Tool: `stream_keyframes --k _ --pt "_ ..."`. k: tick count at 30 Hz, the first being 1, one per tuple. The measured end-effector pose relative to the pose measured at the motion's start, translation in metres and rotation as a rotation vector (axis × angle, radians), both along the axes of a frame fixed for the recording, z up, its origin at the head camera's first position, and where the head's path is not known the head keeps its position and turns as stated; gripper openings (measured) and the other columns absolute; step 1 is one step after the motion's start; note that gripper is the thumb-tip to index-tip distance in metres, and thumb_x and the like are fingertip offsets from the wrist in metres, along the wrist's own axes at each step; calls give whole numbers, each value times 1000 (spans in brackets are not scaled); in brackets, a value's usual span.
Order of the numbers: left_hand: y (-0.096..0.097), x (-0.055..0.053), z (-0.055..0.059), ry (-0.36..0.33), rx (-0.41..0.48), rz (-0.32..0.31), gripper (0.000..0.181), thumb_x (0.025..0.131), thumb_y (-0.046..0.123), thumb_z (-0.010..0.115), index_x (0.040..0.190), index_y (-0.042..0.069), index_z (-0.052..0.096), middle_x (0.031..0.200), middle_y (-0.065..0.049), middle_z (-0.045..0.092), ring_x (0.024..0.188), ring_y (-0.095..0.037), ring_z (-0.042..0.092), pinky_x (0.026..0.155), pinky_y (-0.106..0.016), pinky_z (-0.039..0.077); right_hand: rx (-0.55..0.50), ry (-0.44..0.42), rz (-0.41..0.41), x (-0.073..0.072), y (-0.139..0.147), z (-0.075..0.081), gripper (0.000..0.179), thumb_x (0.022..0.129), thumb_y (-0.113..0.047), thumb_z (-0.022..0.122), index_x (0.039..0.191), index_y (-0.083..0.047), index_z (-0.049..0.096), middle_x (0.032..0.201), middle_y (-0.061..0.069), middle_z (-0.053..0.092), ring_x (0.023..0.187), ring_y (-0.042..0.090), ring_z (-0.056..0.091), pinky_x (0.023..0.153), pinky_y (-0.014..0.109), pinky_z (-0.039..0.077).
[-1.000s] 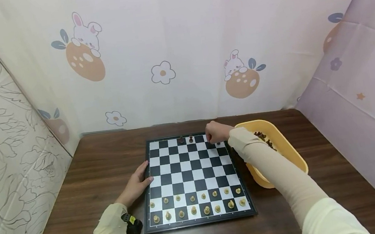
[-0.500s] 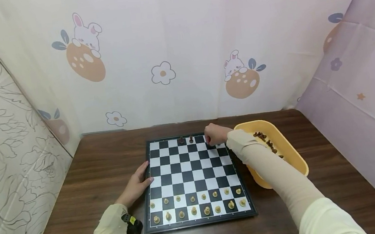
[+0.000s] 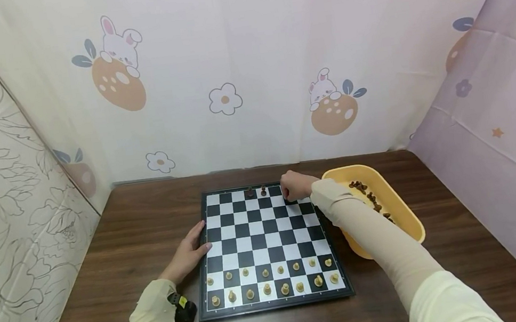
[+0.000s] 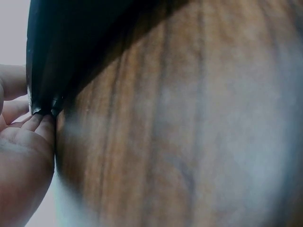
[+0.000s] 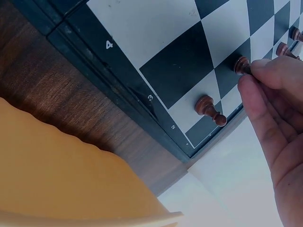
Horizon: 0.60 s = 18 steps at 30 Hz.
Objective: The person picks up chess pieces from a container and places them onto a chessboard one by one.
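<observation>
A magnetic-looking black-and-white chessboard (image 3: 256,228) lies on the table. My left hand (image 3: 186,255) rests on its left edge, thumb on the board and fingers along the side; in the left wrist view the fingertips meet the dark edge. At the far right of the board, my right hand (image 3: 296,185) is bent down from the wrist. Its thumb and forefinger pinch a dark brown chess pawn (image 5: 242,65), whose base is at a dark square. Another brown pawn (image 5: 208,109) stands nearer the corner. Two brown pieces (image 3: 263,191) stand further left along the far side.
Several cream chess pieces (image 3: 285,288) stand in two rows along the near side. A yellow tray (image 3: 404,213) with several brown pieces (image 3: 371,198) sits right of the board, partly under my right forearm. Patterned curtains (image 3: 247,76) hang behind the brown table (image 3: 148,212).
My right hand has shifted slightly left and nearer over the far right squares, showing more brown pieces in the tray. My left hand has stayed on the board's edge.
</observation>
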<state>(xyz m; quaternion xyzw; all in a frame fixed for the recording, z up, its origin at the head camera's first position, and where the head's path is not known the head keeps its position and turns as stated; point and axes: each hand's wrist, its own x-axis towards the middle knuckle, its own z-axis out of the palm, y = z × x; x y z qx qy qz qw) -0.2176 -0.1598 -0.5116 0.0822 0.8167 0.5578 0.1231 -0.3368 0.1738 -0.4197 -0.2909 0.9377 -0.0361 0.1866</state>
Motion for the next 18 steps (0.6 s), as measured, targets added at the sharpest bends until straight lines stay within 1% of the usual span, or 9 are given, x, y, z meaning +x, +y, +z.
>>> stream_keyframes --k 6,11,15,18 --pt "1 0 0 7 3 -8 68 95 6 56 152 5 19 157 -19 10 143 -35 13 113 -47 18 13 0 -11 -1 2 -1 13 82 4 66 82 -7 74 78 3 66 65 14 56 58 24 50" --pt "2 0 0 8 1 -9 68 95 5 55 152 5 19 157 -20 10 143 -36 12 113 -47 17 1 -19 -58 0 4 2 12 81 1 69 88 -7 74 84 4 67 69 14 59 61 25 52" --pt "1 0 -1 12 0 -11 68 95 5 56 152 5 19 157 -20 10 143 -36 12 113 -48 17 -28 -24 -93 3 6 5 10 82 -3 70 90 -8 73 85 3 66 67 14 59 59 24 52" --pt "0 1 -1 15 0 -13 68 95 5 56 152 5 19 157 -20 10 143 -36 12 113 -48 17 -49 6 -89 4 11 8 9 83 -7 71 91 -8 73 84 2 65 65 13 59 59 24 52"
